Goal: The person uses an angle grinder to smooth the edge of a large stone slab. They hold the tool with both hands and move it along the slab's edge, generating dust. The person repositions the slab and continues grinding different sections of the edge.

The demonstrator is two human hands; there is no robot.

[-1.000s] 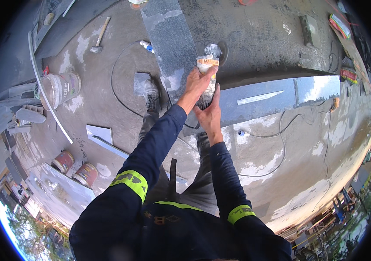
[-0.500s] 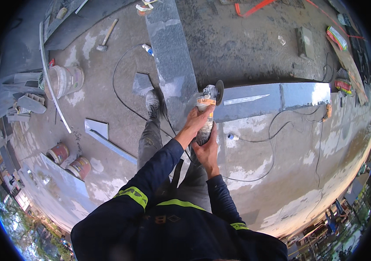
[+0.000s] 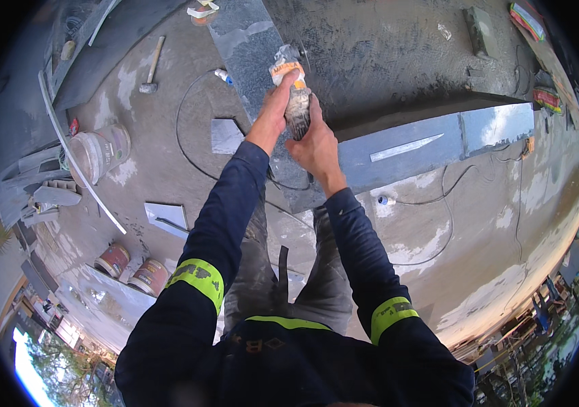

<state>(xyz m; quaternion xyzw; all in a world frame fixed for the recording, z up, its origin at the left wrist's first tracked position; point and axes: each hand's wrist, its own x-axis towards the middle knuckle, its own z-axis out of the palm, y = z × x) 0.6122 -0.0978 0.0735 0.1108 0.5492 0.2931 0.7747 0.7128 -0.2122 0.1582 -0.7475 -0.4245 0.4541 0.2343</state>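
Note:
Both my hands are wrapped round an angle grinder, its orange-banded head pointing away from me. My left hand grips it near the head, while my right hand holds the rear of the body. The disc shows edge-on at the head's right side, by the inner edge of a long grey stone slab. Whether the disc touches the stone I cannot tell. A second slab runs off to the right, with a thin pointed stone strip lying on it.
A hammer, a white bucket and a stone offcut are at the left. Two small paint pails stand nearer. Cables loop over the floor on both sides. A block lies at the far right.
My hands have carried the grinder forward and to the left, from the slabs' corner up along the long slab. My arms reach out farther, and my view has shifted.

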